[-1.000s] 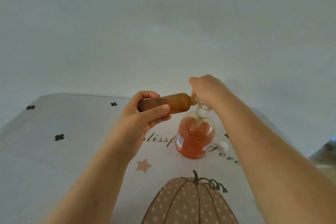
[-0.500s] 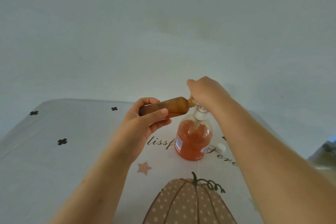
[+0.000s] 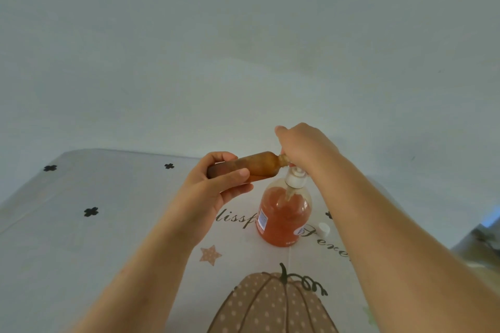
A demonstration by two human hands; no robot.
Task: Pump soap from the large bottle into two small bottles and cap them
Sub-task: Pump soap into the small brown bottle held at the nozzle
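Observation:
The large clear bottle (image 3: 284, 220) holds orange soap and stands upright on the table (image 3: 81, 238), with a white pump collar (image 3: 295, 178) on top. My right hand (image 3: 303, 149) covers the pump head from above, so the head is hidden. My left hand (image 3: 216, 192) grips a small brown bottle (image 3: 257, 165) that lies almost level, its open neck pressed against the pump spout under my right hand. A small white cap (image 3: 324, 229) rests on the table just right of the large bottle. No second small bottle is in view.
The tablecloth carries black crosses (image 3: 91, 211), a star (image 3: 210, 254), script lettering and a dotted pumpkin (image 3: 270, 305) at the near edge. A plain pale wall (image 3: 243, 48) rises behind the table. Something dark lies past the table's right edge (image 3: 484, 235).
The view has shifted a little, so the table sits lower in the frame. My right hand stays on the pump and my left hand keeps the small bottle at the spout.

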